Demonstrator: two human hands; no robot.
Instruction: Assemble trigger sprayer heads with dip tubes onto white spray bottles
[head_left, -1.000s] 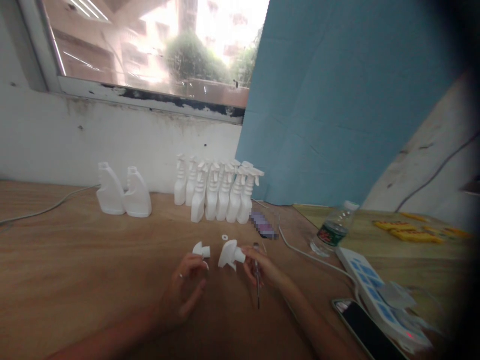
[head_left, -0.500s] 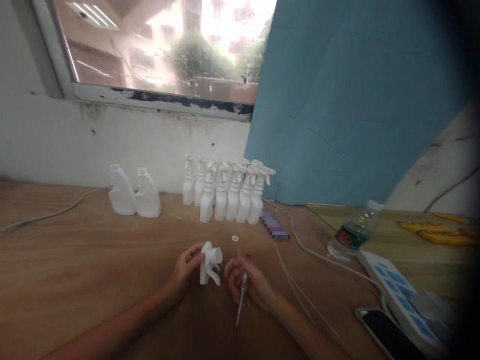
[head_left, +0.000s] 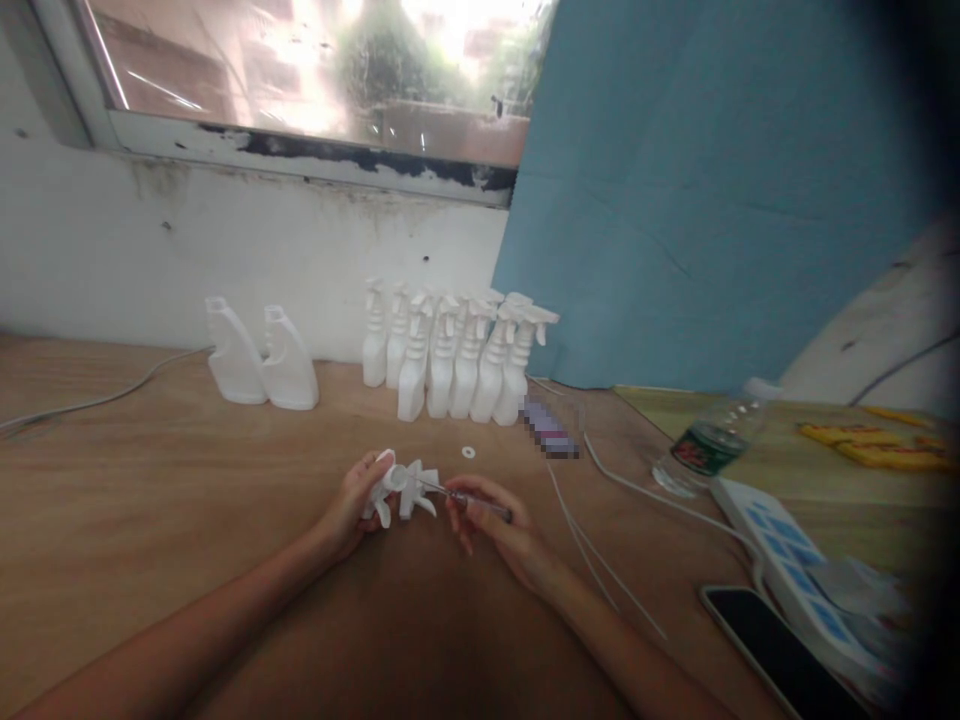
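My left hand [head_left: 356, 505] is closed around a white trigger spray head [head_left: 384, 485], its round collar turned to the right. Close beside it, on the right, is a second white spray head [head_left: 417, 492]; whether it rests on the table or touches the first I cannot tell. My right hand [head_left: 491, 515] grips the handle of a slim screwdriver [head_left: 461, 496]. Its thin metal shaft points left, across the second spray head towards the held one's collar; the exact tip is hard to make out. A small white ring-shaped washer [head_left: 468, 452] lies on the table beyond my hands.
Several white spray bottles [head_left: 465, 375] with heads stand at the back. Two headless bottles [head_left: 292, 370] stand left of them. To the right are a water bottle [head_left: 705, 450], a power strip [head_left: 780, 560], a phone [head_left: 772, 640], thin white tubes [head_left: 581, 550] and a blurred-out purple object [head_left: 551, 430].
The screwdriver has swung from pointing down towards me to pointing left at the spray heads. My left hand has turned its spray head; two heads now show separately. The view has tilted down slightly.
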